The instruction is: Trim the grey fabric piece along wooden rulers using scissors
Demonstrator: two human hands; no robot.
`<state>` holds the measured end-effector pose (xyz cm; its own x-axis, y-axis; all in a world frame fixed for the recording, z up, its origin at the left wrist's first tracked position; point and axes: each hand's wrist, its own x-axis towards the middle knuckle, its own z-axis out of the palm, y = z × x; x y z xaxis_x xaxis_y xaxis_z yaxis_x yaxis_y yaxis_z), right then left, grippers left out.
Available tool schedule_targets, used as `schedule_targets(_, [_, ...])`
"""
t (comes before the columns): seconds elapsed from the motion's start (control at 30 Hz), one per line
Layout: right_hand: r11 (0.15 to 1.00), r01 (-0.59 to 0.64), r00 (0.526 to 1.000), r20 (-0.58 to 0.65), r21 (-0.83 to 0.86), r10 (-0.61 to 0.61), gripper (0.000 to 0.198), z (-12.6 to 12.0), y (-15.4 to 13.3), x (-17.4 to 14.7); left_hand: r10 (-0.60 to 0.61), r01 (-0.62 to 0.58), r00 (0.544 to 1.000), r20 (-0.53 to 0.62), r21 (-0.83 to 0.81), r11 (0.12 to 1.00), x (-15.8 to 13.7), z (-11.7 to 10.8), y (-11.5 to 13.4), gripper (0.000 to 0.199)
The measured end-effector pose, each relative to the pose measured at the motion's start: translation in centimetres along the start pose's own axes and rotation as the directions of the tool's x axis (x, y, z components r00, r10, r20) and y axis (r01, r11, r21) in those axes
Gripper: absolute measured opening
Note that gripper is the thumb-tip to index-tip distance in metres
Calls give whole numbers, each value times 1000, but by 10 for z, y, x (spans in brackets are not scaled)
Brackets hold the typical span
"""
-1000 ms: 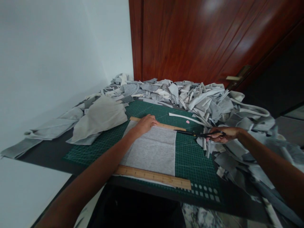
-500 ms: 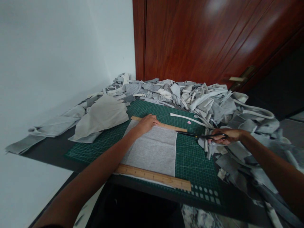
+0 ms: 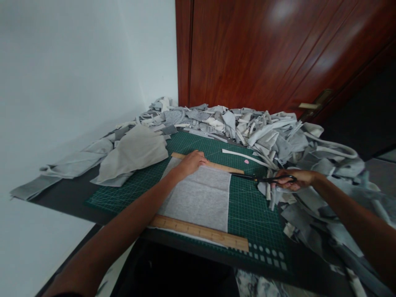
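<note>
My left hand [image 3: 192, 162] presses down with bent fingers on the far wooden ruler [image 3: 224, 167], which lies along the upper edge of a light grey piece of fabric [image 3: 198, 194]. Scissors [image 3: 267, 179] with black handles are in my right hand [image 3: 295, 178], to the right of the fabric. Their blades point left, and the tips reach the fabric's upper right corner beside the ruler. Whether the tips are over or under the cloth is hard to see. A second wooden ruler [image 3: 201, 231] rests across the fabric's near edge.
A green cutting mat [image 3: 247, 206] lies beneath on a dark table [image 3: 77, 202]. Heaped grey and white fabric scraps [image 3: 229, 121] line the back and right side. A larger beige cloth [image 3: 133, 150] lies left. A white strip [image 3: 244, 155] and small pink piece [image 3: 246, 161] sit beyond the scissors.
The view has shifted very slightly. Both hands, the scissors, the rulers and the fabric keep practically the same places.
</note>
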<state>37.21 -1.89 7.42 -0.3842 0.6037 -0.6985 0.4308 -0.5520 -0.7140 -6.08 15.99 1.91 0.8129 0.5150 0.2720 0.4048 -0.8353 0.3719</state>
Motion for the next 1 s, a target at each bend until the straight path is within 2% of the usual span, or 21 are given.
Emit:
schedule_targets(0.13, [999,-29,999,-37,-42,28,65,-1,0,0,12,-12,1000,2,5,1000,-1,-1,1,25])
schedule_targets(0.3, [999,-50,998,-49,-18,49,58,-2,5,4,-7,7,1000,-3,9,1000,-1,-1,2,25])
schedule_targets(0.5, [990,-101,995,28,93,99,54,-1,5,8,8,-9,1000,11,15,1000,-1,-3,5,24])
schedule_targets(0.7, [985,-144,986,98,96,135,50,-1,-4,12,-8,8,1000,7,17,1000,-2,-2,6,23])
schedule_targets(0.9, [998,-54,972,232,21,48,53,-2,-5,17,24,-24,1000,-4,1,1000,-2,1,2,23])
schedule_targets(1.0, [1000,-16,965,260,-16,20,55,0,-8,19,23,-23,1000,-3,-7,1000,-1,2,0,25])
